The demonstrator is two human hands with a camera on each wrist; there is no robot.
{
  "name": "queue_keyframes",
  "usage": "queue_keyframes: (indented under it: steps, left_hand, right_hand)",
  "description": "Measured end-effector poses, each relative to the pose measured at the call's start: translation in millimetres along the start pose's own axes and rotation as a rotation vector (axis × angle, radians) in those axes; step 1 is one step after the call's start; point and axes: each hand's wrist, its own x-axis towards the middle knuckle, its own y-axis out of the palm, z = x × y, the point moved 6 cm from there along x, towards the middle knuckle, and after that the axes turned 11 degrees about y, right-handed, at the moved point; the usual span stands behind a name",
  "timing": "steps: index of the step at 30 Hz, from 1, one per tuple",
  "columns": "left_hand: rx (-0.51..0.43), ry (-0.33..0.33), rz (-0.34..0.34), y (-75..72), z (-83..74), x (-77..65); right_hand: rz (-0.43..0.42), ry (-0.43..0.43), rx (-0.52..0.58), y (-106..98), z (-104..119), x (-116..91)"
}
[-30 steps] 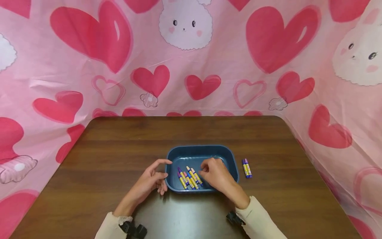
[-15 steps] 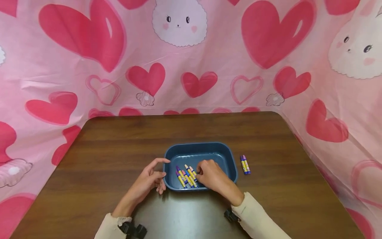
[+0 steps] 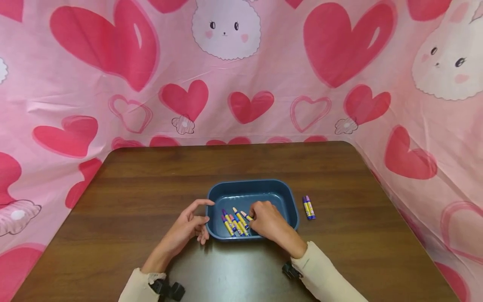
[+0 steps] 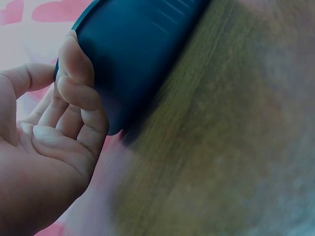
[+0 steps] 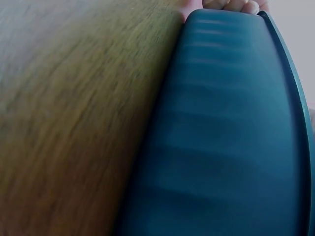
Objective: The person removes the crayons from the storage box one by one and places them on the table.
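Observation:
My left hand (image 3: 185,230) touches the left rim of the blue tray (image 3: 245,183) with index finger and thumb; its other fingers hang loosely curled. In the left wrist view, those fingertips meet the tray's wall (image 4: 133,44). Inside the tray, my right hand (image 3: 269,220) pinches the lower end of a pale-tipped crayon (image 3: 246,215), partly hidden by the fingers. Several yellow-wrapped crayons (image 3: 235,224) with purple, pink and orange tips lie in a slanted cluster to its left. The right wrist view shows mostly the tray's outer wall (image 5: 216,123), with the right fingers out of sight.
Two crayons (image 3: 308,207) lie side by side on the brown wooden table (image 3: 158,176), right of the tray. A pink cloth (image 3: 226,75) with hearts and rabbit faces hangs behind the table and along its sides.
My right hand has moved left to the cluster and taken hold of the pale-tipped crayon, which now tilts away from its neighbours. The left hand stays at the rim. The head view has shifted slightly.

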Motion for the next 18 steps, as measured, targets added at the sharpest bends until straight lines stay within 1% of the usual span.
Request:
queue_keyframes:
  steps: [6, 9, 13, 18]
  left_hand:
    - [-0.002, -0.016, -0.005, -0.5, 0.8, -0.4]
    - [0.0, -0.016, -0.002, -0.4, 0.9, -0.6]
    - [0.001, -0.021, -0.003, -0.1, 0.9, -0.2]
    - [0.007, -0.028, -0.008, 0.1, 0.6, -0.1]
  right_hand:
    - [-0.016, -0.034, -0.014, 0.3, 1.3, 0.7]
    - [-0.011, -0.047, -0.007, 0.9, 1.5, 0.5]
    - [0.011, -0.045, 0.005, 1.1, 1.0, -0.4]
    - [0.02, -0.036, -0.007, 1.4, 0.5, 0.1]
